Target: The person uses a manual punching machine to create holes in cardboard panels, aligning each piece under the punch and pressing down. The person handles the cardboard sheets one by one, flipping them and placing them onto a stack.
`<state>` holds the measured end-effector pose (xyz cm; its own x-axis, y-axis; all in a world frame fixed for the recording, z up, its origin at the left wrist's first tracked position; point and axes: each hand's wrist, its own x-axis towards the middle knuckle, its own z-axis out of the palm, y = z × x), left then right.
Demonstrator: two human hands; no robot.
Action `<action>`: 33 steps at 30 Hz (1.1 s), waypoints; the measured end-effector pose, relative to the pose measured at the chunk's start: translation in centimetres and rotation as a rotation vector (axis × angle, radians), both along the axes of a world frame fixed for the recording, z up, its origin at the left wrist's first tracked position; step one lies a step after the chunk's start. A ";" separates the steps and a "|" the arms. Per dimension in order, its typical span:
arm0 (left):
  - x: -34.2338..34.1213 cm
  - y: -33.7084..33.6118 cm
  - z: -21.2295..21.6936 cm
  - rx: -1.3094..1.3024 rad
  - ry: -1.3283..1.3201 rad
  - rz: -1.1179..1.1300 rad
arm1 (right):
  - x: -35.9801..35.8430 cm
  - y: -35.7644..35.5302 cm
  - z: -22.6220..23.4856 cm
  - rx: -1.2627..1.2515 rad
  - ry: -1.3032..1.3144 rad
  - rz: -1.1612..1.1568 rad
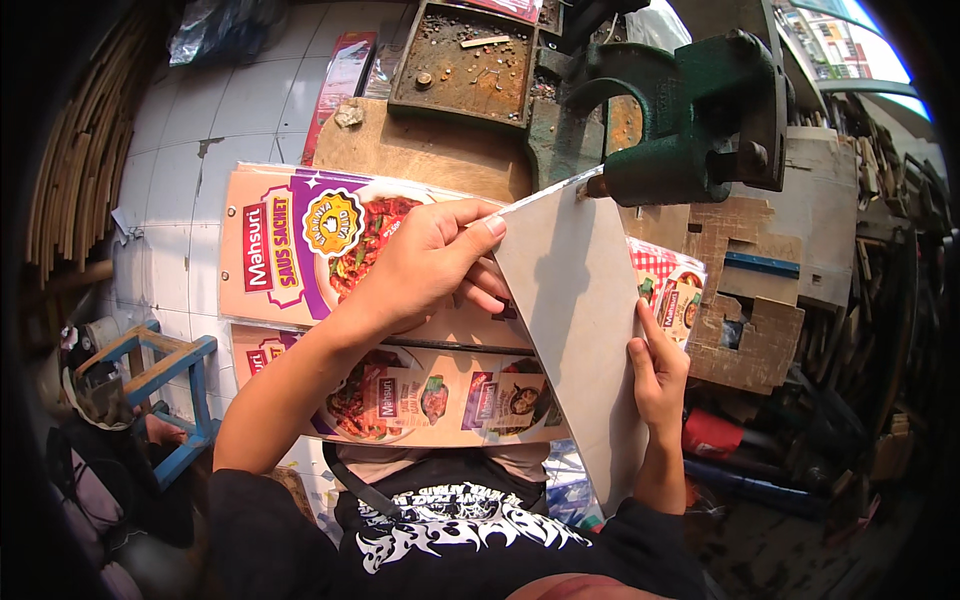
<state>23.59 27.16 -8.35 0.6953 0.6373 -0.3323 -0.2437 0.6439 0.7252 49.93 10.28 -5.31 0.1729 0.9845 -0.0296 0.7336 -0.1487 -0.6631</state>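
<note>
A flat panel with a plain grey-white face [575, 310] is tilted between my two hands. My left hand [415, 260] pinches its upper left edge, thumb on top and fingers curled beneath. On the opposite edge my right hand [660, 375] grips lower down, thumb on the face and fingers along the side. The panel's far corner lies under the tip of a dark green metal press [685, 115]; whether the two touch, I cannot tell. Under my left arm lie printed panels with food pictures [262, 300], in two overlapping groups, with metal eyelets at their left edge.
A shallow metal tray [505, 90] with small loose parts stands beyond the wooden worktop [430, 150]. At left are a blue-framed stool [185, 365] and a stack of wooden strips [85, 150]. A worn board with cut-outs [750, 350] and scrap pieces fill the right side.
</note>
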 end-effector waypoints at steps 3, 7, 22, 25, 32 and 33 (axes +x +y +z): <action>0.0 -0.1 -0.1 0.002 0.004 0.003 | -0.3 0.0 0.2 -0.004 0.011 -0.036; 0.0 -0.1 -0.1 0.001 -0.001 0.002 | -0.4 0.0 0.0 0.058 -0.008 -0.011; -0.1 0.0 -0.4 0.021 -0.023 -0.017 | -0.4 -0.2 -0.2 0.031 0.003 -0.033; -0.1 0.0 -0.5 0.017 -0.025 -0.013 | -0.5 -0.3 -0.2 0.010 0.005 -0.061; -0.1 -0.1 -0.6 0.039 -0.026 -0.014 | -0.4 -0.6 -0.2 0.061 0.014 -0.035; -0.1 -0.1 -0.5 0.050 -0.026 -0.022 | -0.5 -0.6 -0.1 0.079 0.000 -0.040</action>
